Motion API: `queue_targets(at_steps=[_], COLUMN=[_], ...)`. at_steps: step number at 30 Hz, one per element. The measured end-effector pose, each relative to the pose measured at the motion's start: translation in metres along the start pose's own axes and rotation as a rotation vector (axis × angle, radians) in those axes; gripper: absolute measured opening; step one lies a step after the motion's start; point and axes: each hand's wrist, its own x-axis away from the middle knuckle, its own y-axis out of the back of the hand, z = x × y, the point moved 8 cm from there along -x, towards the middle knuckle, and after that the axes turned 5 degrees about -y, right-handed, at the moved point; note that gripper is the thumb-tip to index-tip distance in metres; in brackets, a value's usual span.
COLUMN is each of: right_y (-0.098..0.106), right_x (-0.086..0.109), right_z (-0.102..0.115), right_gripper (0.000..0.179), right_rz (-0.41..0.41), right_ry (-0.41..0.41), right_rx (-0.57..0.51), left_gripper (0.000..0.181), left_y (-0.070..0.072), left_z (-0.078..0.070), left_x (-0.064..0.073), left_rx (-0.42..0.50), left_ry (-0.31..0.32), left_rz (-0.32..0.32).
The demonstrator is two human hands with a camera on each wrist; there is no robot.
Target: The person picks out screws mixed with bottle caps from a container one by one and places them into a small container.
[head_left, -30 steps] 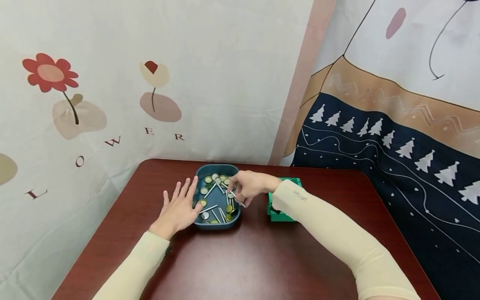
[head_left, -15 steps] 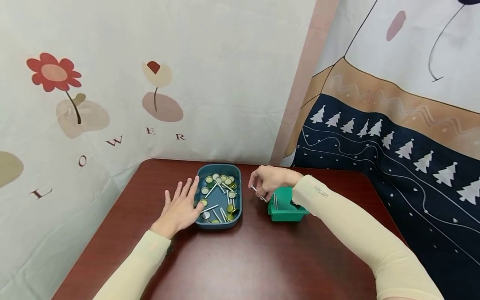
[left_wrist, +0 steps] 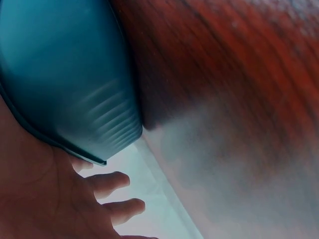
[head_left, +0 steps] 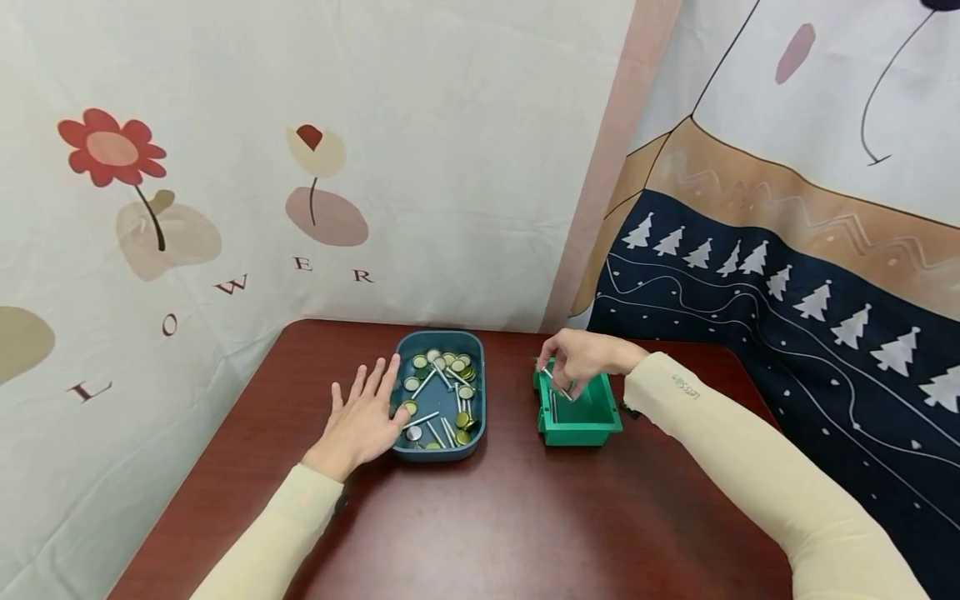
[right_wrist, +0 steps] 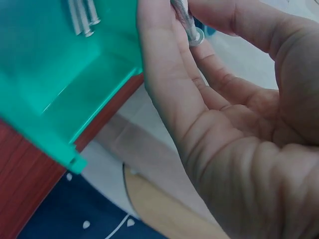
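Observation:
My right hand (head_left: 588, 353) pinches a long silver screw (head_left: 557, 385) above the green bin (head_left: 581, 437). Up close in the right wrist view, the screw (right_wrist: 185, 19) has a threaded shaft and a flat round head; the fingers hide its other end. Inside the bin lie several similar screws (right_wrist: 82, 17). With fingers straight and spread, my left hand (head_left: 358, 432) rests against the left side of the blue tray (head_left: 438, 455), its thumb over the rim. Screws (head_left: 423, 385) and round, gold and silver caps (head_left: 466, 392) are mixed in that tray.
Both containers stand on a dark red wooden table (head_left: 465, 525), the tray left of the bin with a gap between. A printed cloth (head_left: 465, 167) hangs behind the table's back edge, and a dark blue patterned one (head_left: 675, 283) hangs at the right.
My right hand has lifted the screw out of the blue tray and carried it right, over the green bin. The left hand has stayed at the tray.

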Motion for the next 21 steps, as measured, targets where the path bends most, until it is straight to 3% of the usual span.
queue_targets(at_steps=[8, 14, 21], right_y=[0.005, 0.004, -0.003], right_x=[0.001, -0.007, -0.020], right_z=[-0.017, -0.025, -0.030], right_gripper=[0.037, 0.035, 0.045], right_rz=[-0.023, -0.054, -0.079], right_ry=[-0.082, -0.140, -0.196], right_rx=[0.063, 0.159, 0.224], left_gripper=[0.090, 0.091, 0.090], left_y=[0.002, 0.000, 0.000], left_z=[0.000, 0.001, 0.000], left_x=[0.001, 0.000, 0.001], left_rx=[-0.001, 0.003, 0.006], left_ry=[-0.001, 0.002, 0.001], left_rz=[-0.012, -0.008, -0.012])
